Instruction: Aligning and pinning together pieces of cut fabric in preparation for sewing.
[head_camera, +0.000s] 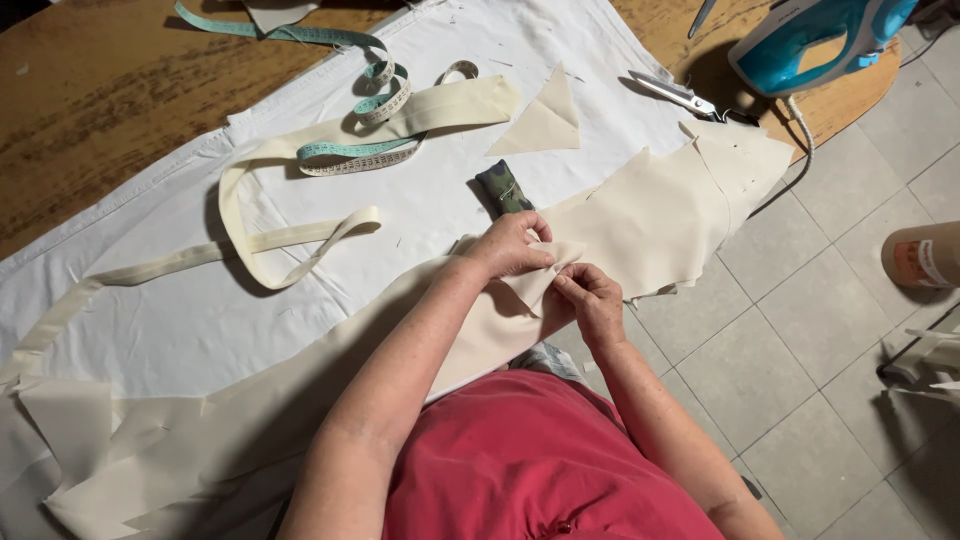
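Both hands meet at the picture's centre on the cream cloth (660, 215), which drapes over the near edge of the worktop (90, 90). The left hand (515, 245) presses flat on the cloth with fingers curled over a folded point; the right hand (590, 300) sits just at its 4 o'clock, thumb and fingertips pinched on the same fold. Whether a pin or needle is between the fingers cannot be told.

The cloth's long axis runs from 8 o'clock, by the person's left elbow, up to 2 o'clock, where its wide end lies near the scissors (675, 93) and the blue iron (815, 40). The fold lies between the hands, touching both, the left hand being the farther onto the worktop.

A dark pincushion (503, 187) lies just at 12 o'clock of the left hand. A cream strip (300, 240) and a green tape measure (355, 152) lie toward 10 o'clock, well apart.
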